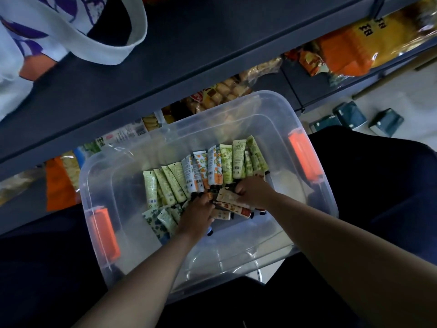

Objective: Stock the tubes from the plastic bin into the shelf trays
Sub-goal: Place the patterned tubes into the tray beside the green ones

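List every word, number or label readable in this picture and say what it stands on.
Orange snack bag on the upper right shelf: large dark characters, upside down, not legible to me.
Tubes in the plastic bin: barcodes and fine print, too small to read.
White packet behind the bin: printed label and code square, too blurred.
Nothing else carries readable text.

Clear plastic bin (132,166) of tubes (205,166), left hand (196,218) and right hand (254,192) among them, right gripping some

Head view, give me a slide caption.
Both hands, left hand and right hand, gather tubes inside clear plastic bin.
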Demonstrator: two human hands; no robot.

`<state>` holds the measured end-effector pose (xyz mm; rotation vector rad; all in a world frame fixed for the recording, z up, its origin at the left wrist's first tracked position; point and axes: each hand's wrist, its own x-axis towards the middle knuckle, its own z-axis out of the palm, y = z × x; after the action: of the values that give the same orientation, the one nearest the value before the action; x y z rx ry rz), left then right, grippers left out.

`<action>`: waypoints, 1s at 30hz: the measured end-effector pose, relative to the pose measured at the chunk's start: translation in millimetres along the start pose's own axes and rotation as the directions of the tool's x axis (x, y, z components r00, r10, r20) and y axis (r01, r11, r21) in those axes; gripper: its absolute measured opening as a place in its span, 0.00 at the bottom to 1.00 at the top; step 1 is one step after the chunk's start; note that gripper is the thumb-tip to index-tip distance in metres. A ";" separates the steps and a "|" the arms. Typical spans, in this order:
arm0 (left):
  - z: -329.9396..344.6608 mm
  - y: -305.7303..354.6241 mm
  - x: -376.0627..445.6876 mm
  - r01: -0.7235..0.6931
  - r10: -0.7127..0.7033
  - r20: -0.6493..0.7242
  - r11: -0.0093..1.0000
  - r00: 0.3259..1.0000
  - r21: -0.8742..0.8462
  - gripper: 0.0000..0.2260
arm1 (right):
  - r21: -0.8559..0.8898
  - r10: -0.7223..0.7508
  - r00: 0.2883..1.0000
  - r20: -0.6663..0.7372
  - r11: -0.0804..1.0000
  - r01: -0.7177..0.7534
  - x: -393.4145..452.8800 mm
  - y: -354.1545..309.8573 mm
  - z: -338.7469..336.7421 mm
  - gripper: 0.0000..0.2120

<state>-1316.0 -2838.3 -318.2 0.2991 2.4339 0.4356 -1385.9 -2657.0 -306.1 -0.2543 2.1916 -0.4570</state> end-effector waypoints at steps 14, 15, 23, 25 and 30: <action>-0.6 -0.2 -0.8 -0.029 0.030 -0.015 0.999 0.999 0.021 0.16 | -0.111 -0.031 0.999 -0.020 0.993 0.029 2.8 -3.8 9.3 0.10; -0.6 -0.6 -0.9 -0.034 0.035 -0.016 0.999 0.999 0.024 0.15 | -0.114 -0.030 0.999 -0.021 0.993 0.027 2.5 -3.7 9.1 0.10; -0.5 -4.8 -2.3 -0.082 0.083 -0.022 0.995 0.996 0.056 0.12 | -0.099 -0.017 1.000 -0.024 0.995 0.015 -0.9 -2.7 3.1 0.10; -1.0 -4.6 -1.7 -0.081 0.082 -0.017 0.996 0.996 0.047 0.12 | -0.055 -0.008 1.000 -0.010 0.998 0.007 -2.9 -1.4 0.7 0.11; -0.6 -3.9 0.2 -0.060 0.061 -0.032 0.998 0.998 0.026 0.13 | 0.016 -0.025 0.999 0.027 1.000 0.025 -6.0 -0.2 -4.9 0.13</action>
<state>-1316.9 -2841.9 -319.3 0.3804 2.4688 0.4403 -1386.1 -2654.0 -299.0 -0.2782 2.1595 -0.4818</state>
